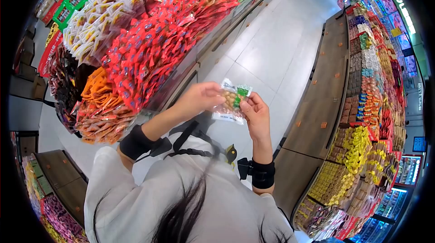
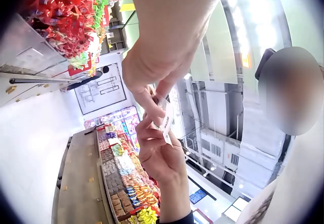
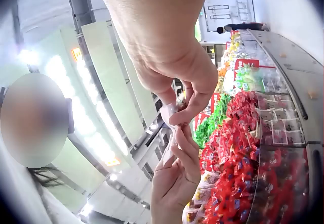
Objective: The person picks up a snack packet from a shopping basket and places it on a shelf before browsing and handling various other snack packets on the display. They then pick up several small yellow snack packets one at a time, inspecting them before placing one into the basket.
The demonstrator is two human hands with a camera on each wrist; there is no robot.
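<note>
A small clear plastic snack packet (image 1: 229,99) with a green label and round tan pieces inside is held up in front of the chest in the head view. My left hand (image 1: 202,97) pinches its left side. On the right edge, my right hand (image 1: 258,115) grips it between thumb and fingers. In the left wrist view the packet (image 2: 168,123) shows its pale back with small dark print, between the left hand (image 2: 158,67) and the right hand (image 2: 164,158). The right wrist view shows only a pale strip of the packet (image 3: 167,115); fingers hide the rest.
A counter heaped with red-wrapped snacks (image 1: 149,57), white packets (image 1: 99,21) and orange packets (image 1: 99,86) stands to the left. Along the right runs a wood-fronted shelf (image 1: 312,102) stacked with wrapped sweets (image 1: 351,152). A pale tiled aisle (image 1: 267,39) lies between them.
</note>
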